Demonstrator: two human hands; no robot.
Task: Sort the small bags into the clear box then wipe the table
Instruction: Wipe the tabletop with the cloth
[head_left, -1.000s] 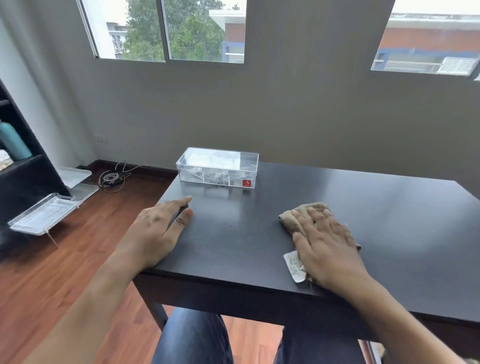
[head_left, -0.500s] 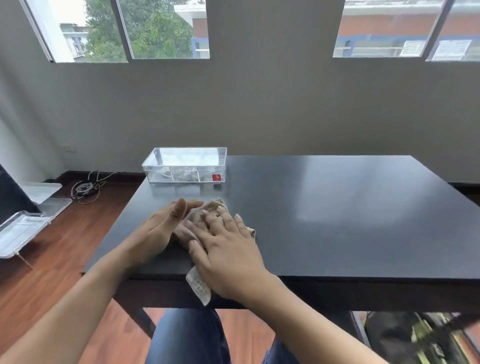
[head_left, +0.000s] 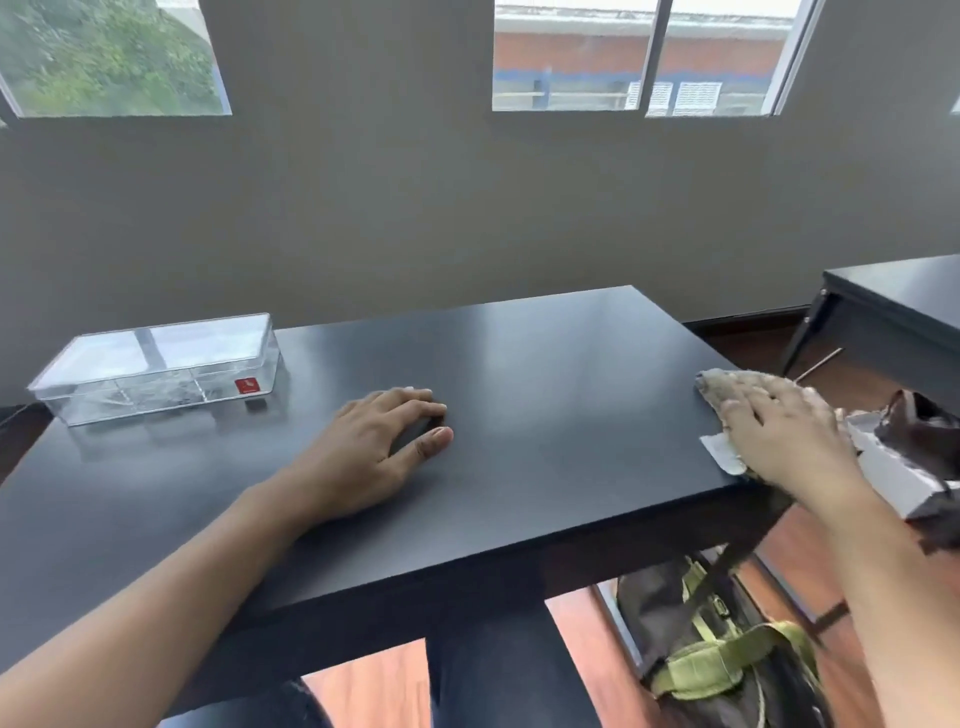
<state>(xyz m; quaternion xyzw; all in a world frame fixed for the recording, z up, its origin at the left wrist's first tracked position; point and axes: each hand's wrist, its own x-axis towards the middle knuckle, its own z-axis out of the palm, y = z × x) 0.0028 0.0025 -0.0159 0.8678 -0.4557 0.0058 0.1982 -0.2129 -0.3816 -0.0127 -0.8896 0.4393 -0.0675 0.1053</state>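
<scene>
A clear box (head_left: 156, 366) with its lid on and a red sticker stands at the back left of the dark table (head_left: 545, 395); small bags show faintly inside. My right hand (head_left: 779, 431) lies flat on a beige-grey cloth (head_left: 719, 387) at the table's right edge, pressing it down, with the cloth's white label (head_left: 719, 452) sticking out beside my thumb. My left hand (head_left: 382, 449) rests palm down near the table's middle, fingers slightly curled and holding nothing.
A second dark table (head_left: 898, 306) stands at the far right. A white box with a dark item (head_left: 914, 457) sits just beyond the right edge. A black and green bag (head_left: 727, 654) lies on the wooden floor under the table. My legs are beneath the front edge.
My right hand has swept the cloth from the left part of the table across to its right edge. My head has turned right, so the clear box now sits far left.
</scene>
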